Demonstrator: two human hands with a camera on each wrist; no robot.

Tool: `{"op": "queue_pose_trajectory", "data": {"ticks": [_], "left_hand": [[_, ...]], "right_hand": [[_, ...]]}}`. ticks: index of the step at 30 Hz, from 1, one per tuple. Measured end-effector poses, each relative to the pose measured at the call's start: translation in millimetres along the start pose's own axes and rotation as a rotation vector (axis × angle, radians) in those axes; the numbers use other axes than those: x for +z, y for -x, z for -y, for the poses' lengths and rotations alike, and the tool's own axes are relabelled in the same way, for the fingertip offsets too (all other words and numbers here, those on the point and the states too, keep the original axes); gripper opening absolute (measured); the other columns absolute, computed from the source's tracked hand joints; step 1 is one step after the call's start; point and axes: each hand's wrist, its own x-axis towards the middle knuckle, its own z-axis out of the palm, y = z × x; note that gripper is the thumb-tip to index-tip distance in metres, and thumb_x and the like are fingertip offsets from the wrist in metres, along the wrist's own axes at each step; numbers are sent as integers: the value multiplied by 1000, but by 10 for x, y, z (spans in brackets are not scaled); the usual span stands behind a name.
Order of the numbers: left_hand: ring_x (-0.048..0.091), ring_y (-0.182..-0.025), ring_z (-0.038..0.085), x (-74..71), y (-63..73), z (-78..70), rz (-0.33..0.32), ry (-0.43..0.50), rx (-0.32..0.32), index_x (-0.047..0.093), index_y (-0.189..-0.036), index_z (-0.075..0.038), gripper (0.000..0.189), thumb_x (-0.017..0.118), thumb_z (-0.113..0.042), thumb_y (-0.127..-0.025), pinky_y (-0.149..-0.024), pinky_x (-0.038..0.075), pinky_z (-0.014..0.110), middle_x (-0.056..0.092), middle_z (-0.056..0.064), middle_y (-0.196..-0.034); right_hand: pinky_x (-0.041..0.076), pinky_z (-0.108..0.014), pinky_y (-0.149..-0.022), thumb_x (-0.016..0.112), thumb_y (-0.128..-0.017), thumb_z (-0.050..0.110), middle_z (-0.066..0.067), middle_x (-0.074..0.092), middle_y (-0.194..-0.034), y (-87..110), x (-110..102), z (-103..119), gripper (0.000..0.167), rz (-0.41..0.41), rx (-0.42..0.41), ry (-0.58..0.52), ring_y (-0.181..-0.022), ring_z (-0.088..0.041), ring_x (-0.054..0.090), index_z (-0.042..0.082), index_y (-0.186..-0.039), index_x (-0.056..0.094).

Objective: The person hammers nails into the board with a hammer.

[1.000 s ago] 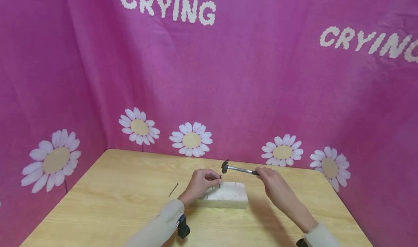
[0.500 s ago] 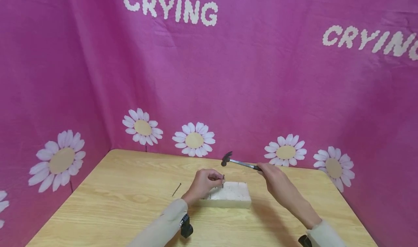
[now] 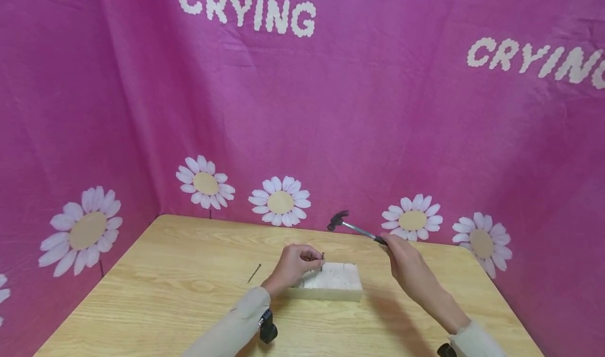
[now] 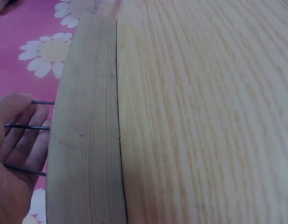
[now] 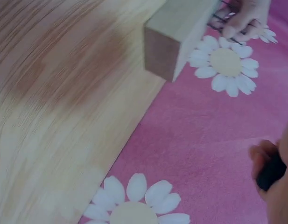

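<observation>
Silver-shafted hammer (image 3: 357, 229), pale block (image 3: 336, 279), dark nail (image 4: 43, 102)

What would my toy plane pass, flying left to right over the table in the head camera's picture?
Loose nail, left hand, hammer, right hand. The wooden block overlaps the middle ones, so I left it out.
</observation>
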Motion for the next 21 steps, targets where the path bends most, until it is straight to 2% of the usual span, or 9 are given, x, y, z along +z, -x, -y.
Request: {"op": "queue_pose_trajectory", "data": {"ticks": [1,3,6,9,12,14,16,19,21], "left_hand": [[67,-80,4,2,3,-1,2,0,-2,81,-99,-5,8,79,-11,-94,-74,55,19,79,0,-93],[67,-81,4,6,6,-5,3,-6,0,81,-100,-5,8,79,-10,-94,-74,55,18,79,1,-94],[67,-81,5,14,1,-6,5,-13,10,81,-99,-4,8,78,-9,-94,-75,55,19,79,1,-94],[67,-80,5,23,-18,-9,2,-14,17,81,-99,-3,8,79,-9,-94,-74,55,19,79,2,-92],[67,-80,5,32,-15,-21,7,-4,8,81,-100,-1,10,79,-9,-94,-74,55,19,79,2,-93],[67,-81,5,27,-6,-29,11,-7,-5,81,-101,-2,10,78,-9,-94,-74,55,18,79,1,-94],[67,-82,6,13,-2,-27,15,-10,-12,81,-101,-2,10,78,-10,-94,-75,55,18,79,1,-95],[67,-83,5,-2,-5,-21,13,-10,-19,81,-100,-4,9,78,-10,-94,-76,54,18,79,1,-94],[67,-81,6,3,3,-23,15,8,-21,81,-99,-3,9,79,-10,-94,-75,54,19,79,2,-93]], "right_hand": [[57,-38,-72,69,-89,-16,-6,65,-92,6,-3,-5,29,-30,3,-17,-82,-19,63,-4,-114,63],[56,-36,-71,68,-91,-15,-6,64,-92,10,-1,-4,26,-42,-2,-35,-81,-18,63,-4,-115,63],[58,-36,-71,71,-91,-11,-5,67,-90,24,28,22,24,39,-21,13,-79,-18,65,-1,-112,64],[60,-42,-75,74,-88,-9,-8,72,-93,23,42,21,27,91,-45,79,-84,-24,70,0,-112,66],[59,-42,-76,70,-93,-8,-10,71,-96,1,12,4,24,28,-43,69,-87,-25,68,-2,-116,65],[58,-39,-75,69,-93,-11,-9,70,-96,-30,-16,-5,26,-33,-44,27,-87,-22,67,-3,-117,65],[57,-36,-74,70,-91,-13,-7,68,-94,-52,-33,-2,28,-50,-44,-11,-85,-18,65,-3,-117,65],[59,-35,-73,75,-85,-14,-5,70,-94,-57,-28,-11,32,31,-62,5,-84,-17,68,-1,-114,66],[60,-36,-73,75,-87,-10,-6,72,-94,-29,-22,-18,29,107,-72,32,-84,-18,69,0,-112,67]]}}
